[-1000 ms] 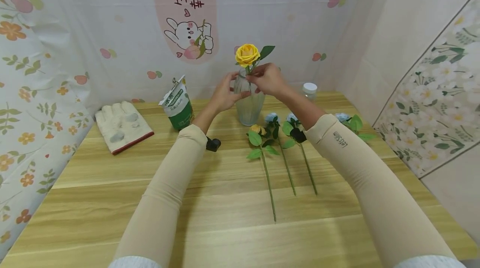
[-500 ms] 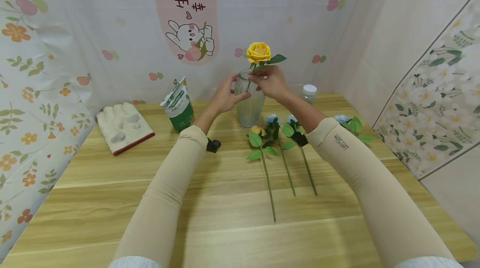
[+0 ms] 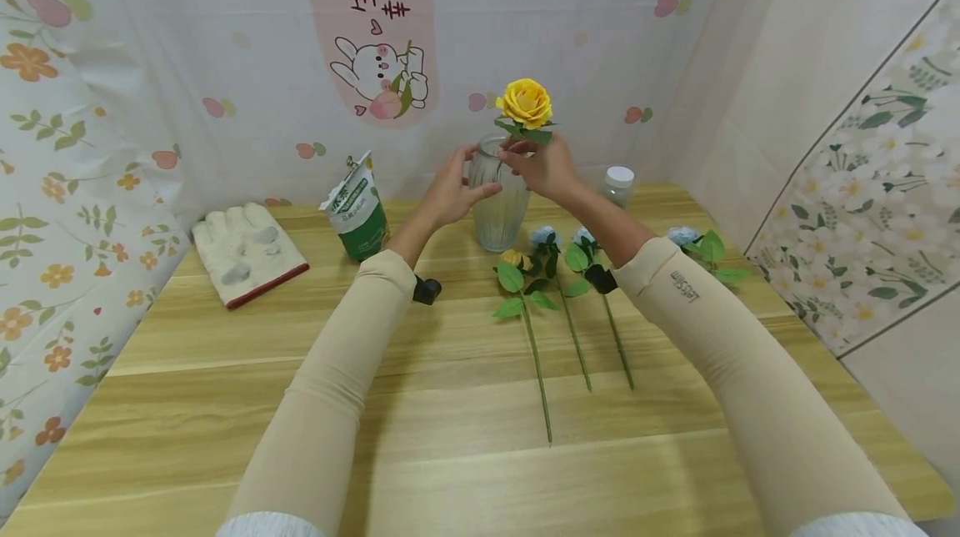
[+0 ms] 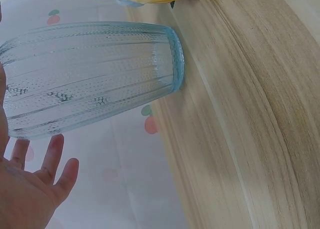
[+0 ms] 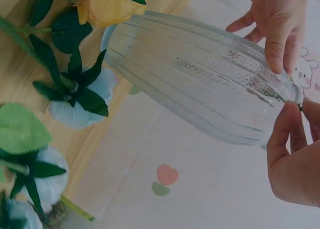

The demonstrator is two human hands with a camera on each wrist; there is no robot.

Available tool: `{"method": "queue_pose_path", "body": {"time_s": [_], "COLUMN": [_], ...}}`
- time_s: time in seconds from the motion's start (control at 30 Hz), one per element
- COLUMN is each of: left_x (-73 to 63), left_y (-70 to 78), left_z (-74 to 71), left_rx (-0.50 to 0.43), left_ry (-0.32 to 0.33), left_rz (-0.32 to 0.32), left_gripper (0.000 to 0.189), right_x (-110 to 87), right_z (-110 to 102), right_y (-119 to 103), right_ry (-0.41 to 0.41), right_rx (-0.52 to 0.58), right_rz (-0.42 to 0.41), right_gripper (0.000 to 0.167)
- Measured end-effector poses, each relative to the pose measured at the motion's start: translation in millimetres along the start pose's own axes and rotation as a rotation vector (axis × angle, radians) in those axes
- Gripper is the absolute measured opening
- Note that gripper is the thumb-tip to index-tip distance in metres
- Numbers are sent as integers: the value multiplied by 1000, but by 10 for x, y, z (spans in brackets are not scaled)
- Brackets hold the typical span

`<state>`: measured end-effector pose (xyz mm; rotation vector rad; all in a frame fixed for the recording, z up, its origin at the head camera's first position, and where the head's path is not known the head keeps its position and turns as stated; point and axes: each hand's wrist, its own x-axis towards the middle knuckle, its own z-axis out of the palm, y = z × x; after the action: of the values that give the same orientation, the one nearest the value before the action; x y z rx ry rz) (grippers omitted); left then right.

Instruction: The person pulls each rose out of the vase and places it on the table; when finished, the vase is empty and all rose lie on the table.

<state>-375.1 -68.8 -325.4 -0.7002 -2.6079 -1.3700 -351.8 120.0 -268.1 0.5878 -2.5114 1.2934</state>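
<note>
A ribbed clear glass vase (image 3: pixel 501 216) stands upright at the back of the table. My left hand (image 3: pixel 452 189) holds it near the top, thumb across the front and fingers spread at the side; part of that hand (image 4: pixel 30 189) shows beside the glass in the left wrist view. Above the mouth rises an artificial yellow rose (image 3: pixel 527 103) with dark green leaves. Its stem is pinched by thumb and fingers of my right hand (image 3: pixel 550 166) at the rim. In the right wrist view, the right hand (image 5: pixel 295 159) meets the vase mouth; the blossom is outside that view.
Right of centre lie a yellow-orange rose (image 3: pixel 512 258) and several blue ones, stems toward me. A white-capped jar (image 3: pixel 618 180) stands behind them. To the left are a green-and-white pouch (image 3: pixel 358 216) and a cream work glove (image 3: pixel 247 253).
The yellow rose has shifted right and slightly up, and its leaves have turned. My right hand has moved a little right with it. My left hand stays at the vase.
</note>
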Motion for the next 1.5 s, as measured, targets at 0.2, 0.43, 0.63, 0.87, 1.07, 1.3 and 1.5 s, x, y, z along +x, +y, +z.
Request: {"method": "queue_pose_path", "body": {"time_s": [0.2, 0.43, 0.63, 0.87, 1.07, 1.3, 1.5], "left_x": [12, 6, 0, 7, 11, -1, 4], "left_y": [-5, 20, 17, 2, -3, 14, 4], "left_z": [10, 4, 5, 9, 7, 8, 13], "left_rx": [7, -14, -17, -12, -8, -2, -4], "left_ry": [-7, 3, 1, 9, 8, 9, 21], "left_rz": [-9, 0, -12, -8, -5, -7, -11], "left_gripper": [82, 79, 79, 79, 79, 80, 80], "right_x": [2, -52, -74, -44, -52, -79, -81], "right_z": [63, 98, 81, 68, 76, 90, 74], "right_y": [83, 53, 21, 41, 61, 55, 24], "right_ry": [109, 136, 102, 122, 129, 115, 183], "right_rx": [119, 89, 80, 183, 207, 139, 259], "right_rz": [-19, 3, 26, -99, -38, 6, -132], "right_gripper": [23, 21, 23, 23, 19, 26, 21]}}
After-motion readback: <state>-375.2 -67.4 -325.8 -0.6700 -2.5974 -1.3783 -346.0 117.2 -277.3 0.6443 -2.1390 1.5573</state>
